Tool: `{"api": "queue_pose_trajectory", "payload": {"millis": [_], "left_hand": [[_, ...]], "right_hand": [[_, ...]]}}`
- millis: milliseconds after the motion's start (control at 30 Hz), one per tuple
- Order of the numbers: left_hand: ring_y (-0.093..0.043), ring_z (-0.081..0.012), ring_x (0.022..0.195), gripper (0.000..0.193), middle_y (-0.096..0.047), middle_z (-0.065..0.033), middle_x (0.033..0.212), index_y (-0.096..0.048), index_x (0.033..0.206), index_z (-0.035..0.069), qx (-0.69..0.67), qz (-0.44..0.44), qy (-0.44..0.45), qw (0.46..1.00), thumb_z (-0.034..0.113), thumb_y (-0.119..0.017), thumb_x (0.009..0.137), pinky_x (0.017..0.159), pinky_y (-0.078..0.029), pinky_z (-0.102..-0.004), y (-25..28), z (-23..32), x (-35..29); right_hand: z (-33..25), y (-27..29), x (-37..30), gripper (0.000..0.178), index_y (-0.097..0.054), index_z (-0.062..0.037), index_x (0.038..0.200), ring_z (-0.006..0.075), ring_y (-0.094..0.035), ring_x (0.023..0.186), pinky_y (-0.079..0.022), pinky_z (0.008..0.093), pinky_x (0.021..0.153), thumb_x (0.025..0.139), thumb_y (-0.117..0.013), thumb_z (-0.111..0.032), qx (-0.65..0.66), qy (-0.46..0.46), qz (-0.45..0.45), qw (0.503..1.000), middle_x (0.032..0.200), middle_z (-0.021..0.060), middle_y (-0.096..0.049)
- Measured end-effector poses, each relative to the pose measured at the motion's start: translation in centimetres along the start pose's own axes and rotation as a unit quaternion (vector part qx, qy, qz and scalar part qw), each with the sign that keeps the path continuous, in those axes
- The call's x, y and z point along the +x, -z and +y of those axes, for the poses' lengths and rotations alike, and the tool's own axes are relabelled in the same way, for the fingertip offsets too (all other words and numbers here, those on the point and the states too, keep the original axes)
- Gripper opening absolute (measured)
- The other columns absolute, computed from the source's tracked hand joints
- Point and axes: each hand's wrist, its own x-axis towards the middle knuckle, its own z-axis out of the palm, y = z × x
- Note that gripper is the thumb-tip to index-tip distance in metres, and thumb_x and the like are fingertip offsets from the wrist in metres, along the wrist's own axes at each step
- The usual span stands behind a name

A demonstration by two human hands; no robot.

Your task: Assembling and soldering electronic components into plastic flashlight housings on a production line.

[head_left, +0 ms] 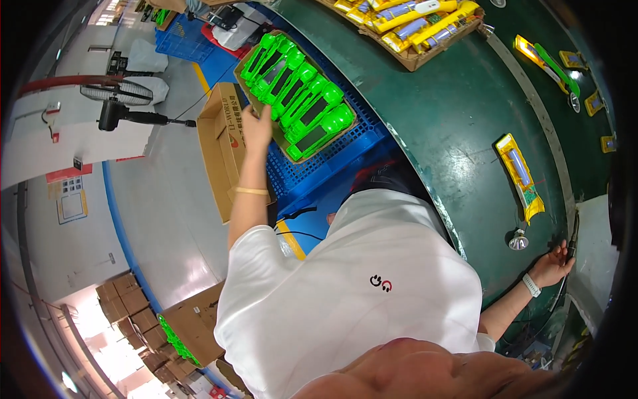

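Note:
My left hand reaches over the near side of a carton tray of bright green plastic housings with dark panels. Its thumb and fingers look apart beside the housings, and I see nothing held; the fingertips are partly hidden. Far to the right, my right hand has its fingers closed around a slim black corded tool at the bench's edge. Nearest to that hand on the green bench lies a yellow housing with a purple cell and a green circuit board, wired to a round silver lamp reflector.
The tray rests on a blue plastic crate; an open cardboard box adjoins it. Another carton of yellow assemblies stands on the green bench. More yellow pieces lie beyond the metal strip. A black fan stands left.

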Motion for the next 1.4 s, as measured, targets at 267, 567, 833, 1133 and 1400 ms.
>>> {"api": "queue_pose_trajectory", "payload": {"millis": [267,567,833,1133,1400], "left_hand": [[-0.042,-0.0289,0.118,0.072,-0.040,-0.0158,0.132,-0.032,0.134,0.003,-0.436,-0.090,0.309,0.840,0.057,-0.041,0.086,0.097,-0.036,-0.0404,-6.2,-7.3,-0.1],[-0.048,-0.0298,0.111,0.068,-0.048,-0.0111,0.126,-0.039,0.131,0.012,-0.562,-0.171,0.293,0.755,0.059,-0.046,0.083,0.093,-0.040,-0.0463,-6.2,-8.6,-0.4],[-0.054,-0.0288,0.099,0.046,-0.053,-0.0117,0.113,-0.040,0.125,0.010,-0.613,-0.152,0.273,0.725,0.020,-0.056,0.083,0.085,-0.046,-0.0442,-7.9,-9.4,0.8],[-0.057,-0.0276,0.084,0.030,-0.057,-0.0118,0.094,-0.051,0.105,0.003,-0.656,-0.077,0.194,0.725,0.016,-0.056,0.078,0.076,-0.050,-0.0405,-4.1,-3.0,-2.5],[-0.059,-0.0245,0.079,0.027,-0.060,-0.0111,0.092,-0.055,0.101,0.000,-0.664,-0.103,0.114,0.732,0.018,-0.054,0.080,0.068,-0.050,-0.0356,7.7,0.3,-4.5]], "right_hand": [[-0.3,-0.9,-0.9,0.034,-0.053,0.0057,0.081,0.0208,-0.056,0.075,-0.044,0.0258,0.067,0.092,-0.044,-0.025,-0.004,0.009,-0.006,1.000,0.088,0.0213,-0.061],[-0.9,-1.5,-1.5,0.031,-0.052,0.0054,0.085,0.0241,-0.059,0.080,-0.045,0.0261,0.066,0.092,-0.046,-0.024,-0.005,0.018,-0.003,1.000,0.082,0.0181,-0.061],[-0.8,-2.5,-1.9,0.031,-0.053,0.0056,0.088,0.0242,-0.058,0.088,-0.044,0.0261,0.070,0.092,-0.046,-0.024,-0.031,0.029,0.017,0.999,0.086,0.0153,-0.058],[-0.2,-2.4,-1.9,0.031,-0.053,0.0056,0.090,0.0234,-0.058,0.087,-0.045,0.0253,0.069,0.093,-0.045,-0.024,-0.021,0.027,0.018,0.999,0.082,0.0116,-0.057],[0.2,-1.7,-1.6,0.029,-0.054,0.0028,0.093,0.0227,-0.058,0.089,-0.045,0.0245,0.069,0.093,-0.046,-0.025,0.029,-0.001,0.036,0.999,0.084,0.0105,-0.058]]}}
